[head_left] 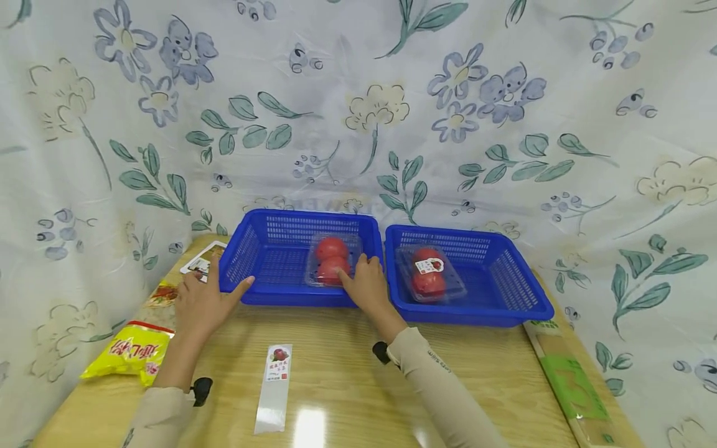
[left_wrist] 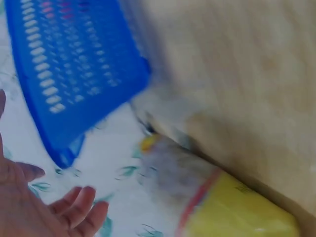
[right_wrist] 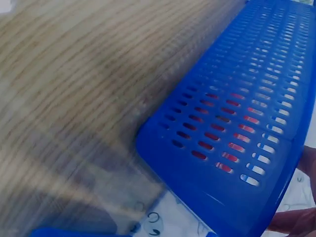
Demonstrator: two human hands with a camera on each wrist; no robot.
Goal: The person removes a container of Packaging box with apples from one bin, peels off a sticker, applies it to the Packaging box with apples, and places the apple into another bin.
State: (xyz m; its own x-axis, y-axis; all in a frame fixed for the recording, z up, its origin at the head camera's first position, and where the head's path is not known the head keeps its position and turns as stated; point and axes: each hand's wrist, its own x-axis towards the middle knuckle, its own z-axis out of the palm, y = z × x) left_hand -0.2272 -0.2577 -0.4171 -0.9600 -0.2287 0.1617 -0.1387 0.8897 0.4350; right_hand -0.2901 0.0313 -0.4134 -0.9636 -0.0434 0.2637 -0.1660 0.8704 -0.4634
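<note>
Pack [head_left: 313, 274] of red fruit [head_left: 332, 250] in the left basket [head_left: 297, 297], close to its right end. Right hand [head_left: 367, 290] over that end, thumb and fingers spread apart, no grip to be seen; hard to tell if touching the pack. Left hand [head_left: 197, 305] by the basket's left end, also spread wide, holding nothing.

For a neat pick-up, best to reach down low and take the pack by its sides, not its top. Squeeze softly: thin plastic, likely to bend or pop under a hard push. Safer with both hands, one on each side, to keep the fruit from rolling about. Mind the basket's rim, probably easy to bump.

As for looks: clear, shiny box, a bit see-through all over. Inside, two round red fruits, one behind the other. No sticker to be seen on top, unlike the other pack [head_left: 452, 281] in the right basket [head_left: 482, 315], with its white sticker [head_left: 429, 266]. In front, on the table [head_left: 330, 373], a strip [head_left: 272, 398] with a little fruit picture.
</note>
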